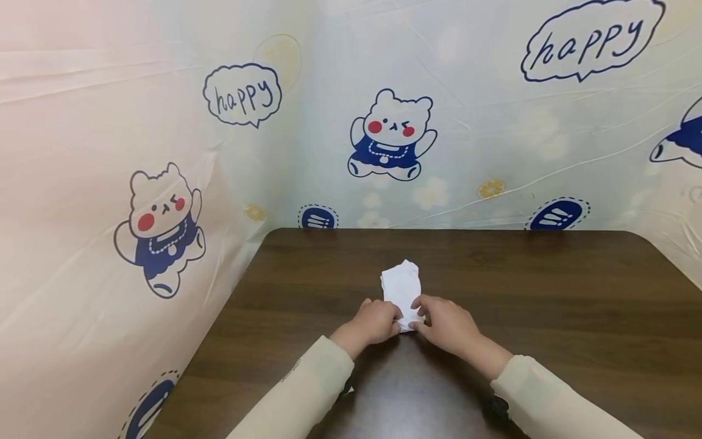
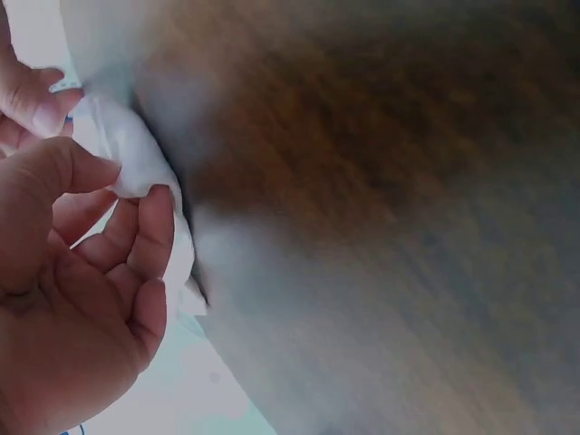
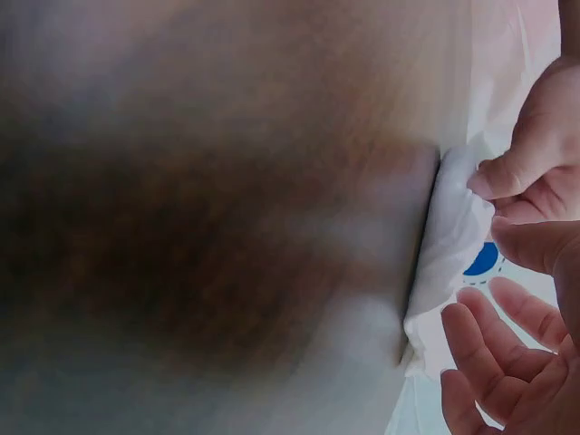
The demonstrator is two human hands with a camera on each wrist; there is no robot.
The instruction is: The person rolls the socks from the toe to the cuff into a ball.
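Note:
A folded white cloth lies lengthwise on the dark wooden table. My left hand pinches its near left edge; in the left wrist view the thumb is on the fabric and the curled fingers reach its edge from below. At the near right edge is my right hand, thumb and forefinger apart beside the cloth. The right wrist view shows the right thumb at the cloth's edge and the other fingers loosely bent, spread away from it. Part of the near end is hidden behind the hands.
The brown table has rounded far corners. Behind it and to the left hangs a pale curtain printed with cartoon bears and "happy" bubbles. Light sleeves cover both forearms, with dark bands showing at the wrists.

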